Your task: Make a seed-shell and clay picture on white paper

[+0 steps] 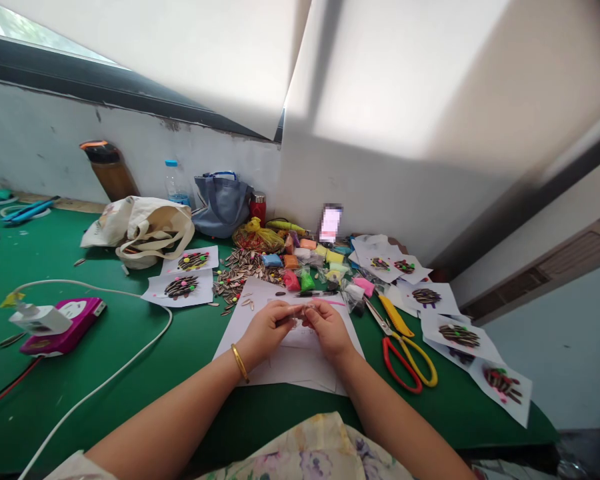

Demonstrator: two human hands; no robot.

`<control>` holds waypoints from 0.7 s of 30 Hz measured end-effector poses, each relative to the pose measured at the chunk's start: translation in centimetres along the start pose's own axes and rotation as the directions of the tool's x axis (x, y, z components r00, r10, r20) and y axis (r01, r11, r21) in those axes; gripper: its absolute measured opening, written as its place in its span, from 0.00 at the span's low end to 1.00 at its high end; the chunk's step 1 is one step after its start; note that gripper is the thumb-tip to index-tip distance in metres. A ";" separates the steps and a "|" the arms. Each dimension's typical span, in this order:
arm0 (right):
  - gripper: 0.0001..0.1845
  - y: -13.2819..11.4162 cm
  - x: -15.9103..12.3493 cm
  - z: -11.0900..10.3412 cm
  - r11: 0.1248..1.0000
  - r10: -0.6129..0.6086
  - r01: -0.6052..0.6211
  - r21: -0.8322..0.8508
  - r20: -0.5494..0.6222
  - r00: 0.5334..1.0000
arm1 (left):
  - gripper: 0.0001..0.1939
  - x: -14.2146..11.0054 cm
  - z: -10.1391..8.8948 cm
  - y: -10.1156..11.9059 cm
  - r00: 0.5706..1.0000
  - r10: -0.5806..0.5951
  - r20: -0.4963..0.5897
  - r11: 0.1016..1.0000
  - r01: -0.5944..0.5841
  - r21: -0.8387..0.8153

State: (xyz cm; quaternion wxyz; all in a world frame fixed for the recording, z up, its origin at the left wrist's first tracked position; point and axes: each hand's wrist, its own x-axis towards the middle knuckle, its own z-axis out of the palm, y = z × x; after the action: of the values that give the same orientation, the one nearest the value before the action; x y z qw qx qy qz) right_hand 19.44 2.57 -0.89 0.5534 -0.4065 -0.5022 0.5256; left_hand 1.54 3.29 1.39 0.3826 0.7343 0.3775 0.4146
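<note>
My left hand [269, 325] and my right hand [327, 327] meet over a stack of white paper sheets [290, 357] on the green table [130, 360]. Both hands have their fingers pinched together on something small and pale between them that I cannot make out. A gold bangle sits on my left wrist. Just beyond my fingers lie a black pen [316, 293] and a few loose sunflower seeds [247, 303]. A bigger heap of sunflower seeds [240, 270] spreads behind the paper.
Red and yellow scissors [405, 350] lie right of the paper. Small coloured clay packets [310, 263] sit behind. Seed pictures on paper [183, 287] lie left and along the right edge [460, 337]. Bags [145, 227], bottles, a pink device [65, 327] and a white cable [130, 353] are at left.
</note>
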 end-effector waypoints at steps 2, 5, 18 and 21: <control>0.16 0.0 0.0 0.0 1.000 0.002 -0.002 -0.021 -0.007 1.000 | 0.19 0.0 0.0 0.0 1.000 0.019 0.014 0.999 -0.019 0.044; 0.17 -0.1 0.1 -0.1 1.000 0.011 -0.012 -0.027 -0.003 1.000 | 0.18 0.0 -0.2 0.1 1.000 0.007 0.000 0.999 -0.007 0.040; 0.17 -1.1 -0.1 0.0 0.982 -0.016 0.027 -0.189 0.059 0.998 | 0.14 -0.1 -0.6 -0.1 0.997 -0.008 -0.076 0.991 0.018 0.133; 0.15 -1.7 -0.2 0.5 0.979 -0.022 0.049 -0.197 0.135 0.991 | 0.12 -0.2 -0.6 0.0 0.996 0.010 -0.088 0.981 0.007 0.192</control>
State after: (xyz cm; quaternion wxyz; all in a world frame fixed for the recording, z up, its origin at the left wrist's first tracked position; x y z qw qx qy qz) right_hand 19.23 2.12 0.84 0.4846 -0.4155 -0.5952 0.4882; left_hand 0.95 3.21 1.53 0.2924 0.7490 0.4317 0.4087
